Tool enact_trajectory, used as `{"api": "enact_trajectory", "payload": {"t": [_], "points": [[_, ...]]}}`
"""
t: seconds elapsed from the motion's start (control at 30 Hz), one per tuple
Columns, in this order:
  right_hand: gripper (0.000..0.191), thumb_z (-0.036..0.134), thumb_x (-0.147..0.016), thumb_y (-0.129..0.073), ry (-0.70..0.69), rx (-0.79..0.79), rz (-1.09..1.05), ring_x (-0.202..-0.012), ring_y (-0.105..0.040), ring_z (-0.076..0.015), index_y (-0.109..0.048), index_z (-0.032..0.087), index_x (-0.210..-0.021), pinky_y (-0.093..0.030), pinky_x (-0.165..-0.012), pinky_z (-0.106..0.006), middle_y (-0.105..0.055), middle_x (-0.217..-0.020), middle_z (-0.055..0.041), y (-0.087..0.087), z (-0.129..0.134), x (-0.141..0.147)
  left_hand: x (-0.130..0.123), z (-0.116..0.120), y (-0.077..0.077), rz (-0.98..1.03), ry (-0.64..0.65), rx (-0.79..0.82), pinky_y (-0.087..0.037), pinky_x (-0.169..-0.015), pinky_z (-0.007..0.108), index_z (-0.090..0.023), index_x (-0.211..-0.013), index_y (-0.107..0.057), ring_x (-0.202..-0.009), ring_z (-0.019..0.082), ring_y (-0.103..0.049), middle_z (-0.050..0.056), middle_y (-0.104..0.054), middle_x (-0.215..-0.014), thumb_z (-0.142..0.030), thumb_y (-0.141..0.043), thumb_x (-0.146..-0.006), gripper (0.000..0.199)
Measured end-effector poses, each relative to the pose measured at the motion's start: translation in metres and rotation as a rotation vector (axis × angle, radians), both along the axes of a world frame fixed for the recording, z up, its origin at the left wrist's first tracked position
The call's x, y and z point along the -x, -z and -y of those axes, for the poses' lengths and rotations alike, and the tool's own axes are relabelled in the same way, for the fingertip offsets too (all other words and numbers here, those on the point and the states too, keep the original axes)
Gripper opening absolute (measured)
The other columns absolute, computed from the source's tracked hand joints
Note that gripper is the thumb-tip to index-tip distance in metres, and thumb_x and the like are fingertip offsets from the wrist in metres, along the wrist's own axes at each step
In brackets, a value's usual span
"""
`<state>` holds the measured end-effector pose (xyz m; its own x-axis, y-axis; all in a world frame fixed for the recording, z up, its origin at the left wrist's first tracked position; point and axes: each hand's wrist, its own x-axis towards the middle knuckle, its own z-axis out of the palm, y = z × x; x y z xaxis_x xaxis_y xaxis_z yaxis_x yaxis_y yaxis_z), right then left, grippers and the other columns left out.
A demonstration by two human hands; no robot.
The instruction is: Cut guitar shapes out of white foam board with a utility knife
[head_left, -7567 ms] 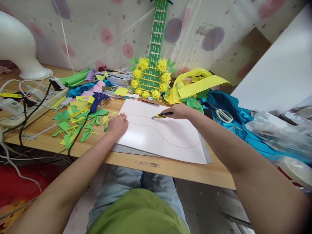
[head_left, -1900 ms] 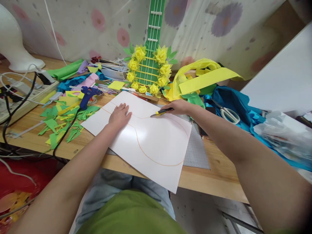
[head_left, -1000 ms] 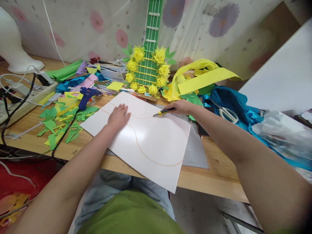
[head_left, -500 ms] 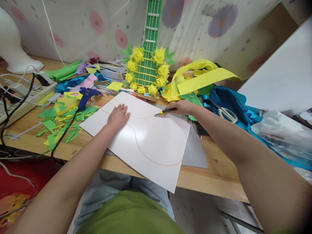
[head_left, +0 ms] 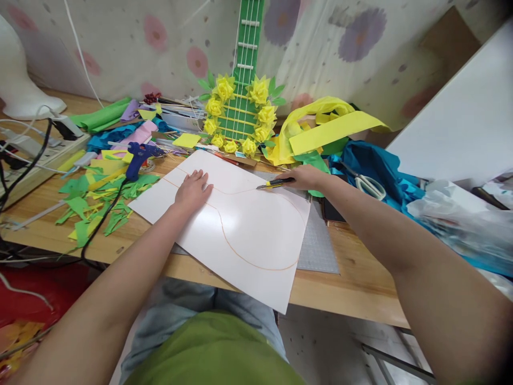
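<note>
A white board (head_left: 256,230) with an orange guitar-like outline drawn on it lies at an angle on the table, one corner jutting past the front edge. My left hand (head_left: 193,191) rests flat on its left part, fingers stretched out. My right hand (head_left: 302,176) grips a black and yellow utility knife (head_left: 276,183); the blade tip is at the drawn line on the board's upper right. Whether the blade has gone into the board I cannot tell. Under the board shows a grey cutting mat (head_left: 320,251).
Behind the board stands a green paper guitar (head_left: 240,117) ringed with yellow flowers. A blue glue gun (head_left: 138,158) and paper scraps (head_left: 86,206) lie left, near a power strip (head_left: 44,155). White scissors (head_left: 371,187) and blue paper (head_left: 372,160) sit at right.
The knife and my right hand have shifted slightly right along the drawn line. My left hand stays on the board. The whole view has moved a little.
</note>
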<state>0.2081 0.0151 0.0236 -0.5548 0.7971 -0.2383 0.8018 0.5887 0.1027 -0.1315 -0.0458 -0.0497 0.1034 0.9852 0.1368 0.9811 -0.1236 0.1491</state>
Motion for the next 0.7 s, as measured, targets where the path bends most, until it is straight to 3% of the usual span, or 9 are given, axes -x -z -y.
{"api": "enact_trajectory", "payload": {"t": [0.7], "points": [[0.043,0.041,-0.082,-0.045,0.033,-0.006,0.02,-0.084,-0.06,-0.0234,-0.055,0.033,-0.124,-0.036,-0.061,-0.029,-0.067,-0.106,-0.0024,-0.001,0.017,-0.007,0.0,-0.002,0.0,-0.004,-0.007,0.016,-0.02,-0.111,0.037,-0.012,-0.132,-0.043,-0.135,0.022,-0.026,0.01,-0.035,-0.144,-0.037,-0.033,-0.089,0.051]]}}
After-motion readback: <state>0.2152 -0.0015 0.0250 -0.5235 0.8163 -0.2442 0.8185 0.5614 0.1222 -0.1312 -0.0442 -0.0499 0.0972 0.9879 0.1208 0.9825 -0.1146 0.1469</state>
